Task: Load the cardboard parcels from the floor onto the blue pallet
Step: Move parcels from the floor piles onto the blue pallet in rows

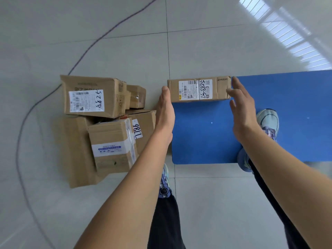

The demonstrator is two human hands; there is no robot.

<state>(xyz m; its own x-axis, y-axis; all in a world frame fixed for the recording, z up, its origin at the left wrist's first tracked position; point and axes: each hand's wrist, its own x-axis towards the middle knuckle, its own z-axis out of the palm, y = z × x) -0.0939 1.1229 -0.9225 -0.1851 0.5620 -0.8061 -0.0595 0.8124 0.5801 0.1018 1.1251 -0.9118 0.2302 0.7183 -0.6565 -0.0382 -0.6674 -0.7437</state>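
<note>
parcel (198, 88): flat on far left corner of blue pallet (206, 133), label up, long axis left-right along far edge | left hand (166, 112): straight-fingered at left end | right hand (241, 108): spread, loose, at right end, gripping nothing | floor pile (111, 141): just left of pallet
</note>
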